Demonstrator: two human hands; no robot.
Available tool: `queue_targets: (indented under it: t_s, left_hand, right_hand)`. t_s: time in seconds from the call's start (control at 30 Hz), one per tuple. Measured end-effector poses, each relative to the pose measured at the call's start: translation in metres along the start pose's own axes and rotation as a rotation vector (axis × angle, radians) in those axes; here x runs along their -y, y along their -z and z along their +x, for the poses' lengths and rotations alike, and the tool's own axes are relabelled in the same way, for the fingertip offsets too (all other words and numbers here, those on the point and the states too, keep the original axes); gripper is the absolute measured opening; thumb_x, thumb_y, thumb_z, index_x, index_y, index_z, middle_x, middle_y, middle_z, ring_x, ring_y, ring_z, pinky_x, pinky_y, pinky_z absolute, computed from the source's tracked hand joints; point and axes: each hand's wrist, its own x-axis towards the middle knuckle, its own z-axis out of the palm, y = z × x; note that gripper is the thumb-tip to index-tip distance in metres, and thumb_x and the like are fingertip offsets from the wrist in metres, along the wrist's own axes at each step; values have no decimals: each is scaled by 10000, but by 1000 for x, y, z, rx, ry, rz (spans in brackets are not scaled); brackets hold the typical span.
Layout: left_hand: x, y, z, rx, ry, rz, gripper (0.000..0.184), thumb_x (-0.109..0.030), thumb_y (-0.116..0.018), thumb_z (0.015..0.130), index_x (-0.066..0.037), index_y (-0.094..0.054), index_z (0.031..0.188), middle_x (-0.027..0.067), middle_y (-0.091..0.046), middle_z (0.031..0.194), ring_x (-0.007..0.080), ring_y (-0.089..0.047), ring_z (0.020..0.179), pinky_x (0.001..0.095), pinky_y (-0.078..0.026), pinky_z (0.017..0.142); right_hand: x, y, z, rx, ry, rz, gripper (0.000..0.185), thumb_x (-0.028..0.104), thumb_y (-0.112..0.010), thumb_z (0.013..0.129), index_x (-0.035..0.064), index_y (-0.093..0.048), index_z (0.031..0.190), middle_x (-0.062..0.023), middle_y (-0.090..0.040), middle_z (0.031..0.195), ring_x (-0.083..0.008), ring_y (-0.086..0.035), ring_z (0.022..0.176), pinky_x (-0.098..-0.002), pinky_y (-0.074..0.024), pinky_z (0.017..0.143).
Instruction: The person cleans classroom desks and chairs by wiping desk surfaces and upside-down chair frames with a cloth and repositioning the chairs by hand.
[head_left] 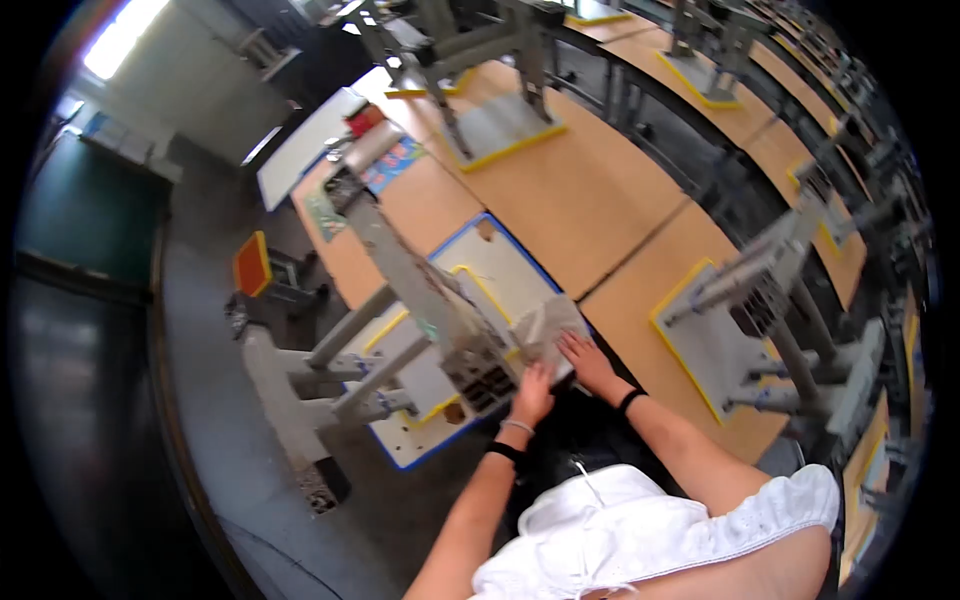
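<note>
A crumpled greyish-white cloth [545, 322] lies at the near corner of a white board with a blue edge [403, 458]. My right hand [588, 361] rests on the cloth's right side with its fingers spread. At the cloth's lower edge is my left hand [533, 395], its fingers closed on the cloth. Just left of the hands, an upturned grey stool frame [425, 290] stands over the board, its thick foot bar running from the upper left down to beside my left hand.
More upturned stools with yellow-edged seats stand on desks, one at right [705, 345], one at top [500, 130]. An orange-topped stool [253, 265] is at left. A red box [365, 119] and a roll [372, 147] lie on the far desk.
</note>
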Motion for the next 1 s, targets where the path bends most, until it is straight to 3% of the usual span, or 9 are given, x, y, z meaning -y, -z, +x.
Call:
queue_targets:
  t_s: [0.37, 0.5, 0.67, 0.73, 0.8, 0.87, 0.93, 0.97, 1.0]
  left_hand:
    - [20, 6, 95, -292, 333, 54, 536, -79, -574, 672, -4, -422, 1181, 188, -369, 1281, 349, -378, 1151, 386, -415, 891]
    - [14, -4, 63, -220, 188, 51, 543, -88, -597, 661, 6, -431, 1170, 196, -372, 1270, 370, -343, 1171, 376, -328, 981]
    - [55, -51, -29, -73, -11, 112, 520, -164, -585, 705, -82, -447, 1199, 131, -476, 1207, 308, -423, 1137, 413, -347, 937]
    - [44, 4, -59, -57, 31, 7, 475, -141, -593, 703, -98, -480, 1163, 112, -524, 1151, 295, -461, 1100, 421, -367, 906]
    - [53, 26, -90, -54, 124, -5, 427, -118, -611, 682, -109, -507, 1096, 75, -549, 1114, 273, -482, 1073, 424, -384, 880]
    - [59, 53, -123, 85, 239, -91, 420, -153, -620, 682, -116, -514, 1086, 74, -566, 1092, 271, -500, 1056, 422, -395, 873]
    - [81, 45, -157, 152, 476, -446, 327, -212, -589, 693, -73, -596, 989, 179, -612, 921, 342, -585, 843, 406, -453, 780]
    - [88, 54, -172, 228, 366, -449, 301, -209, -578, 700, -71, -611, 965, 187, -607, 924, 345, -584, 838, 403, -455, 767]
    - [96, 67, -180, 305, 243, -448, 279, -207, -567, 706, -69, -626, 941, 195, -603, 928, 348, -583, 832, 400, -457, 755]
  right_hand:
    - [-32, 12, 131, 84, 24, 49, 469, 80, -485, 757, 67, -443, 1224, -80, -376, 1329, -259, -339, 1229, -433, -291, 983]
    - [-15, 4, 82, -18, -62, 129, 439, 63, -474, 734, 10, -473, 1169, -165, -401, 1288, -336, -376, 1178, -404, -327, 965]
    - [33, -6, 27, 194, -185, 329, 487, 25, -498, 683, 26, -490, 1170, -191, -356, 1317, -341, -385, 1181, -375, -353, 956]
    - [45, -86, 7, 79, -194, 236, 443, 51, -508, 678, 55, -538, 1120, -175, -407, 1278, -326, -408, 1160, -361, -362, 942]
    - [120, 4, 24, 386, -168, 273, 344, 87, -493, 695, 111, -600, 1021, -176, -594, 968, -348, -559, 913, -412, -452, 781]
    - [143, -65, 16, -55, 222, 427, 277, 111, -502, 702, 123, -629, 947, -144, -628, 820, -339, -593, 811, -422, -471, 707]
    - [193, -42, 22, 501, 127, 449, 232, 146, -519, 715, 137, -640, 912, -101, -643, 816, -304, -606, 808, -397, -474, 708]
    - [218, -65, 22, 561, 147, 330, 206, 169, -526, 730, 155, -644, 898, -83, -649, 858, -279, -618, 803, -389, -477, 685]
    - [258, 23, 24, 599, -2, 227, 175, 190, -530, 742, 134, -653, 854, -96, -650, 869, -270, -623, 812, -411, -472, 663]
